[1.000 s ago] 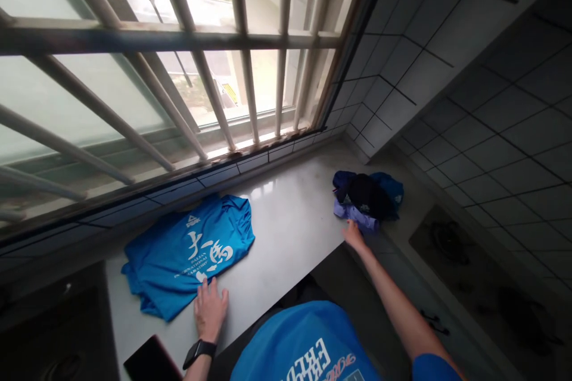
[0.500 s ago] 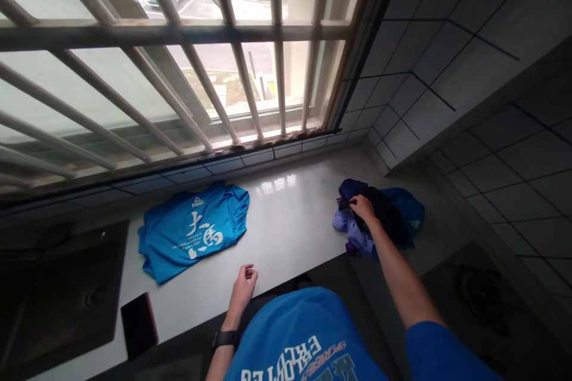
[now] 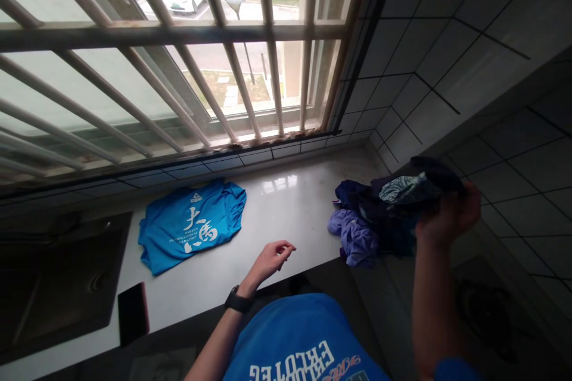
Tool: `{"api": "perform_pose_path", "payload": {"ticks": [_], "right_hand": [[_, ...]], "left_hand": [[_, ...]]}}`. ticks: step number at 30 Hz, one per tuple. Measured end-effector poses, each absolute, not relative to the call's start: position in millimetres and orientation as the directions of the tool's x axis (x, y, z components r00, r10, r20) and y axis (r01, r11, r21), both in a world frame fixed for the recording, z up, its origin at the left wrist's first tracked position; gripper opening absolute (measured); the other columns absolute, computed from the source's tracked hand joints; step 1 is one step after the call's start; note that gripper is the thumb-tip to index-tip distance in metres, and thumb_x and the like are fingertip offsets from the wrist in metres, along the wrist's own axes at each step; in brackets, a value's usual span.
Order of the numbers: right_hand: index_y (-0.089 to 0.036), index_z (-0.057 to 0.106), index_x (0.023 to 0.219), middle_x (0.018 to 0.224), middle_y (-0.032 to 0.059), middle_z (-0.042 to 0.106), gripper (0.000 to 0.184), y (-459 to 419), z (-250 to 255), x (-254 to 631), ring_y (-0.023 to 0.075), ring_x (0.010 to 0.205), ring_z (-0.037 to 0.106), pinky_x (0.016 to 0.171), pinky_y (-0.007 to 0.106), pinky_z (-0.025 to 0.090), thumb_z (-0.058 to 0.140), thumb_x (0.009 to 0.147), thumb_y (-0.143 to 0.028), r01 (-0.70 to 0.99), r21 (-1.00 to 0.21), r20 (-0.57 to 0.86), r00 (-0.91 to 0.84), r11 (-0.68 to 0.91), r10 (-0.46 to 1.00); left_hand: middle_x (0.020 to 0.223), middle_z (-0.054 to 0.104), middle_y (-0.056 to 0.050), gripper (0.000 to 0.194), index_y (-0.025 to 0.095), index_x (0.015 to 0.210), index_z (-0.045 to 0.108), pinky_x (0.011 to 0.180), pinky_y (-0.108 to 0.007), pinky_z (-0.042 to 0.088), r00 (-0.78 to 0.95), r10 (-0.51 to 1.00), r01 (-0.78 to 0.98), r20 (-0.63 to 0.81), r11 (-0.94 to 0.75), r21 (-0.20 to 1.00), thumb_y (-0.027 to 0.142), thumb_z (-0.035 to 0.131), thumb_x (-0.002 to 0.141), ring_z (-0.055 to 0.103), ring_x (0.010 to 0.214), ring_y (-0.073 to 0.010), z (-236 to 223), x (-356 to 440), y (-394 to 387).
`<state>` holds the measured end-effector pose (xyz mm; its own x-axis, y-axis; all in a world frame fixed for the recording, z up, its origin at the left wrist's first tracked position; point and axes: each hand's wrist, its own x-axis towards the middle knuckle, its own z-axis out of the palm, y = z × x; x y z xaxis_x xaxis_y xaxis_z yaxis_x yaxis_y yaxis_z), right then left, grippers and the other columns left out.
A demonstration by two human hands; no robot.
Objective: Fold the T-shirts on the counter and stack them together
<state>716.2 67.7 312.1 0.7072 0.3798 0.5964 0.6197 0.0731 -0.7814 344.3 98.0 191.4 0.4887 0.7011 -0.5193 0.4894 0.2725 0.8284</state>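
My right hand (image 3: 451, 214), somewhat blurred, grips a dark garment (image 3: 431, 169) and holds it up over the right end of the counter. A pale patterned patch (image 3: 402, 189) shows on the cloth. Beneath it lies a loose heap with a purple garment (image 3: 355, 238) and a navy one (image 3: 351, 195). My left hand (image 3: 273, 259) hangs over the counter's front edge, fingers loosely bent and nothing in them. Left of it a blue T-shirt (image 3: 192, 226) with white lettering lies flat, its sleeves tucked in.
A dark sink (image 3: 67, 286) is set in the counter (image 3: 286, 202) at the left. Beside it, a phone (image 3: 133, 314) lies near the front edge. A barred window (image 3: 179, 36) runs along the back. A gas burner (image 3: 487, 309) stands dimly at the lower right.
My right hand has lifted the dark garment off the heap and swung it to the right, baring more of the purple garment. My left hand has moved right and slightly up.
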Motion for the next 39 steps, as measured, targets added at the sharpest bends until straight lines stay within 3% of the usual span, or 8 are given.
{"api": "perform_pose_path", "payload": {"ticks": [4,8,11,15,23,28,34,39], "right_hand": [[-0.027,0.064,0.099,0.097,0.0021,0.063,0.023,88,353,670,0.0207,0.09,0.065,0.078,0.035,0.054,0.067,0.083,-0.043,0.159,-0.876,0.425,0.699,0.455,0.575],[-0.028,0.066,0.09,0.087,-0.0023,0.065,0.021,104,360,618,0.0142,0.075,0.062,0.068,0.027,0.054,0.078,0.079,-0.04,-0.287,-0.876,0.195,0.523,0.387,0.83],[-0.025,0.062,0.08,0.08,-0.004,0.062,0.021,115,355,593,0.0127,0.071,0.059,0.065,0.025,0.051,0.079,0.077,-0.037,-0.427,-0.868,0.091,0.366,0.254,0.926],[-0.022,0.054,0.07,0.082,-0.0039,0.06,0.022,133,335,587,0.0114,0.072,0.056,0.066,0.023,0.048,0.075,0.072,-0.026,-0.341,-0.899,0.072,0.506,0.276,0.86],[-0.025,0.05,0.095,0.075,-0.0024,0.057,0.024,143,283,573,0.0176,0.07,0.058,0.069,0.031,0.049,0.056,0.087,-0.046,0.156,-0.974,-0.101,0.357,-0.165,0.929],[-0.022,0.049,0.132,0.119,0.0116,0.064,0.062,137,309,550,0.0249,0.098,0.062,0.084,0.038,0.05,0.071,0.08,-0.047,0.493,-0.835,0.285,0.01,0.244,0.958],[-0.019,0.062,0.084,0.07,-0.0025,0.055,0.003,145,328,547,0.0123,0.063,0.048,0.062,0.026,0.036,0.061,0.081,-0.019,0.526,-0.76,0.1,-0.487,0.383,0.868],[-0.02,0.062,0.097,0.096,0.0041,0.065,0.027,144,348,545,0.017,0.084,0.058,0.072,0.026,0.045,0.075,0.081,-0.036,0.246,-0.868,0.224,-0.582,0.431,0.782]], "left_hand": [[0.086,0.074,-0.005,0.032,0.021,0.111,0.071,0.084,-0.032,0.053,0.555,0.824,0.323,-0.113,-0.088,0.942,0.043,0.064,0.088,0.07,0.082,-0.0189,260,387,119],[0.139,0.06,-0.013,0.078,0.024,0.139,0.055,0.1,-0.039,0.049,0.494,0.826,0.138,0.273,-0.384,0.913,0.041,0.086,0.07,0.058,0.125,-0.028,303,407,133],[0.105,0.07,-0.008,0.019,0.019,0.101,0.07,0.085,-0.032,0.051,0.506,0.833,0.167,0.224,-0.349,0.922,0.032,0.066,0.088,0.064,0.096,-0.0211,309,403,140],[0.073,0.062,-0.001,0.024,0.017,0.072,0.061,0.069,-0.027,0.044,0.274,0.955,0.297,0.11,-0.193,0.935,0.023,0.047,0.091,0.055,0.07,-0.0147,307,376,140],[0.081,0.072,-0.004,0.036,0.016,0.086,0.073,0.07,-0.027,0.048,0.148,0.97,0.127,-0.193,0.175,0.976,0.048,0.057,0.089,0.063,0.078,-0.019,335,347,142],[0.077,0.069,-0.003,0.035,0.015,0.086,0.07,0.063,-0.024,0.047,0.247,0.917,0.013,-0.315,0.321,0.947,0.049,0.061,0.087,0.06,0.067,-0.0145,361,352,145],[0.084,0.069,-0.003,0.027,0.014,0.091,0.069,0.067,-0.023,0.047,0.519,0.842,0.302,-0.144,-0.024,0.953,0.04,0.069,0.083,0.062,0.076,-0.0154,391,324,161],[0.087,0.071,-0.004,0.019,0.015,0.095,0.072,0.073,-0.025,0.048,0.749,0.662,0.358,-0.04,-0.352,0.865,0.013,0.06,0.081,0.064,0.081,-0.0158,414,303,169]]}}
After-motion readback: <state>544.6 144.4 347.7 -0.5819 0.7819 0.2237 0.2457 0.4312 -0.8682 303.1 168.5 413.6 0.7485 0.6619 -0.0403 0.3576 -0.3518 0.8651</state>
